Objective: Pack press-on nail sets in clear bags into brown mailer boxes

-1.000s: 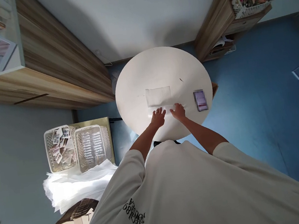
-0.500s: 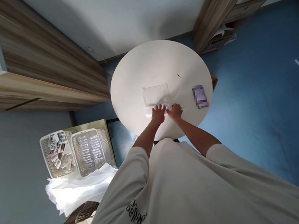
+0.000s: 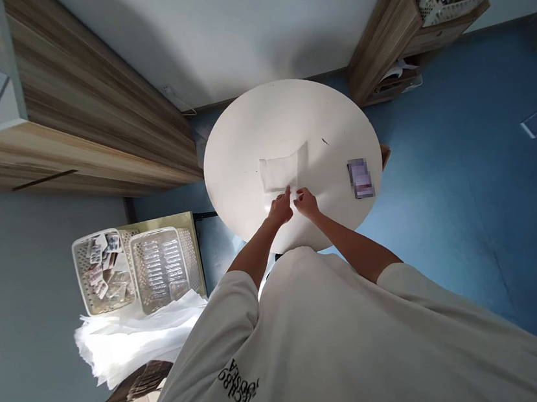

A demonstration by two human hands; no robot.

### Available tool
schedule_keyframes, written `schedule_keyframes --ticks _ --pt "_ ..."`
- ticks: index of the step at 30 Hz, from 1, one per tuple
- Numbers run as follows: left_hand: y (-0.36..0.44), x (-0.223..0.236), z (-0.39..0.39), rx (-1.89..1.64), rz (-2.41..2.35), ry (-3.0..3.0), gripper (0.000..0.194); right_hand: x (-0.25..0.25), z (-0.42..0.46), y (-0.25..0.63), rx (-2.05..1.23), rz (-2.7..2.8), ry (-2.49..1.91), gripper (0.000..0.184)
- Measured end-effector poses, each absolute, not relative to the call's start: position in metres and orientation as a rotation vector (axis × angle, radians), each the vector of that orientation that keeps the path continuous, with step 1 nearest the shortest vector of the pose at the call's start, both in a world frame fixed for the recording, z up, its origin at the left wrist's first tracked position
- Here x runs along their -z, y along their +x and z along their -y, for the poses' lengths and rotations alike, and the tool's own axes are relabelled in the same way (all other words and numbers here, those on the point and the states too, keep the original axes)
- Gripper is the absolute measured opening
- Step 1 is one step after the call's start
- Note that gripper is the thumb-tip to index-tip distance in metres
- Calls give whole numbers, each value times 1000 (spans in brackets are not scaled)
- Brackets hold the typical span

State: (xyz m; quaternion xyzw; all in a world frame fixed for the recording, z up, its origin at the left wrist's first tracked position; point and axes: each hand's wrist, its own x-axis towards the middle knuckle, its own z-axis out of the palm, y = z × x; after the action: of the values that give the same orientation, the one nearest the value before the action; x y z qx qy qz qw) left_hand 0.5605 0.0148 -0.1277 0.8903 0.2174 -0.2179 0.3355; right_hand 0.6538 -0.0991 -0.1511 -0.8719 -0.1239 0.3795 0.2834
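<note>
White T-shirt (image 3: pixel 334 336), below both hands: black print, roughly "ECH89" / "OOSEA", folds distort it, full wording unclear. Round white table (image 3: pixel 282 114) under the hands, near edge cut off by the shirt. White baskets well left of the hands: one (image 3: pixel 81 276) with cards and packets, one (image 3: pixel 137 276) with clear plastic pieces; labels too small to read. Thin white sheet (image 3: pixel 277 172) flat on the table just beyond the hands, right side lifted and curling; lower edge partly hidden by fingers. Phone-like item (image 3: pixel 361 178), right of the right hand, screen pixelated, no text readable. Left hand (image 3: pixel 280 209): index straight, touching the sheet's near edge, other fingers curled; can't tell if gripping. Right hand (image 3: pixel 306 203), just beside it: fingertips nearly closed, pinching the sheet's near right part.
</note>
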Motion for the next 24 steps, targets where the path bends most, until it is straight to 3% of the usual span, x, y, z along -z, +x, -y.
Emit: schedule_keyframes --ticks 5,11,15,24 --pt "553 124 -19 478 -693 2141 98 147 94 644 -1061 636 -2351 49" --pt "527 129 -21 202 -1184 2125 62 137 95 638 -1054 976 -2465 48" --pt "513 140 -30 273 -1479 1813 54 130 94 635 -1110 1085 -2492 60" --pt "522 158 -46 266 -1511 1476 35 118 76 631 -1215 1523 -2582 74"
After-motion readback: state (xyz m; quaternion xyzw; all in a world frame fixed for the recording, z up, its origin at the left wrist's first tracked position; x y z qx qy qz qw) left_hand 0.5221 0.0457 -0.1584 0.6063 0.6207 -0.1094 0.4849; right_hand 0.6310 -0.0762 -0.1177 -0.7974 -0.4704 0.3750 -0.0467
